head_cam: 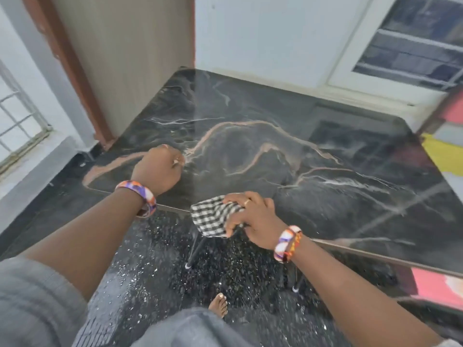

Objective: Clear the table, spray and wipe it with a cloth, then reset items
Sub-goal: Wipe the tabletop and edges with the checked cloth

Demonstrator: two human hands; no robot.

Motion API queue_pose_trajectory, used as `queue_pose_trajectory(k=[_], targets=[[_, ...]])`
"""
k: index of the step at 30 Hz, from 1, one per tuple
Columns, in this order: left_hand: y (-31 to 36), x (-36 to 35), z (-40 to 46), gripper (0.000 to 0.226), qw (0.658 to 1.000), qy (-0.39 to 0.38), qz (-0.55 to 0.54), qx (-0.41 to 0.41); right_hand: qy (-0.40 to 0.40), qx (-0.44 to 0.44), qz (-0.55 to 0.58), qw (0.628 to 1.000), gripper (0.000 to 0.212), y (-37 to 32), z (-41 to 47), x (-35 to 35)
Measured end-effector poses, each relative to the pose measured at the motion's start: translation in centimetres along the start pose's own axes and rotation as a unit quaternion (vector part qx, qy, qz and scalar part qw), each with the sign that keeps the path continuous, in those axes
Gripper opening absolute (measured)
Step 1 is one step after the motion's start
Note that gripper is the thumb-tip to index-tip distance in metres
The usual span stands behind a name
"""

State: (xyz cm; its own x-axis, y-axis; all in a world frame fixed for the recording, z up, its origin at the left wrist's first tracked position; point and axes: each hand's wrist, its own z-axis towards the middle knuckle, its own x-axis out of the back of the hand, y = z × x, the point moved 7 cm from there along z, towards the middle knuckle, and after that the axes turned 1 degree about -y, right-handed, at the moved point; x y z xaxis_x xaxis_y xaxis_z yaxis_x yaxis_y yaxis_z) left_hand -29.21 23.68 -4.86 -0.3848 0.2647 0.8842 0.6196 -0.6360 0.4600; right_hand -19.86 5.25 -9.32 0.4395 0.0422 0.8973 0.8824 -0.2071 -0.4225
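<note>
Surface [288,151]: dark marble-pattern top with pale veins, nothing standing on it in view. Clearing looks done; the step in hand is judged to be wiping.

Right hand [253,219]: at the near edge, fingers [231,225] grasping a bunched black-and-white checked cloth [213,216]. The cloth sits on the near rim, part of it hanging over the edge toward the floor [175,266].

Left hand [159,169]: over the near-left part of the surface, fingers curled in. Whether it holds anything, I cannot tell; no spray bottle visible. Patterned bangles on both wrists.

Wetness of the top: cannot tell; the glare and blur hide any film.

Notes on doing the wipe well:
- Spread the cloth flatter under the palm; bunched, it covers little.
- Work from the far side back to the near edge in overlapping passes, so dirt comes off over the rim.
- Brace with the left hand on a part already wiped or off the top.
- Take in the corners and near rim last.
</note>
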Motion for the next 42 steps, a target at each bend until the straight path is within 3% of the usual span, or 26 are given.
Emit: queue_pose_trajectory(k=[4,9,15,20,23,25,28,31,33,36,37,39,40,42], targets=[[6.1,-3.1,0.6,0.021,0.996,-0.032,-0.018,-0.076,0.081,-0.082,-0.074,0.991,0.059,6.2,-7.6,0.9],[13.0,-6.9,0.1,0.018,0.983,-0.101,-0.045,-0.149,0.177,-0.201,-0.162,0.950,0.063,13.6,-16.5,2.7],[20.6,-10.6,-2.0,0.027,0.963,-0.161,-0.051,-0.212,0.154,-0.405,-0.119,0.894,0.042,22.3,-26.4,4.7],[28.8,-14.2,-4.9,0.036,0.945,-0.162,-0.037,-0.281,0.211,-0.537,-0.082,0.813,0.041,28.5,-35.8,5.8],[35.2,-17.4,-8.2,0.035,0.925,-0.182,-0.061,-0.328,0.253,-0.565,-0.028,0.784,0.047,31.8,-40.4,5.4],[39.7,-20.2,-11.2,0.029,0.905,-0.211,-0.066,-0.363,0.341,-0.546,0.107,0.758,0.048,33.4,-43.2,4.9],[44.6,-24.9,-15.5,0.022,0.890,-0.258,-0.036,-0.375,0.428,-0.450,0.451,0.641,0.033,33.3,-45.0,3.1],[47.3,-30.3,-17.8,0.032,0.890,-0.350,-0.044,-0.288,0.444,-0.342,0.650,0.513,0.023,32.3,-45.9,2.0],[49.3,-33.2,-19.1,0.046,0.866,-0.438,-0.104,-0.218,0.432,-0.264,0.732,0.456,0.027,31.7,-46.0,2.0],[53.2,-34.5,-20.9,0.042,0.797,-0.528,-0.278,-0.092,0.382,-0.193,0.802,0.416,0.067,31.5,-46.1,2.3],[54.3,-34.6,-20.9,0.035,0.783,-0.527,-0.322,-0.072,0.372,-0.181,0.813,0.410,0.068,31.8,-46.2,2.5],[56.0,-34.6,-20.3,0.022,0.795,-0.483,-0.360,-0.069,0.368,-0.148,0.827,0.397,0.066,32.7,-46.9,3.2],[56.7,-34.7,-19.7,0.026,0.812,-0.452,-0.360,-0.086,0.368,-0.139,0.827,0.401,0.071,33.1,-47.1,3.8],[58.0,-35.1,-18.7,0.036,0.841,-0.394,-0.347,-0.131,0.372,-0.141,0.806,0.439,0.081,34.3,-47.5,5.0]])
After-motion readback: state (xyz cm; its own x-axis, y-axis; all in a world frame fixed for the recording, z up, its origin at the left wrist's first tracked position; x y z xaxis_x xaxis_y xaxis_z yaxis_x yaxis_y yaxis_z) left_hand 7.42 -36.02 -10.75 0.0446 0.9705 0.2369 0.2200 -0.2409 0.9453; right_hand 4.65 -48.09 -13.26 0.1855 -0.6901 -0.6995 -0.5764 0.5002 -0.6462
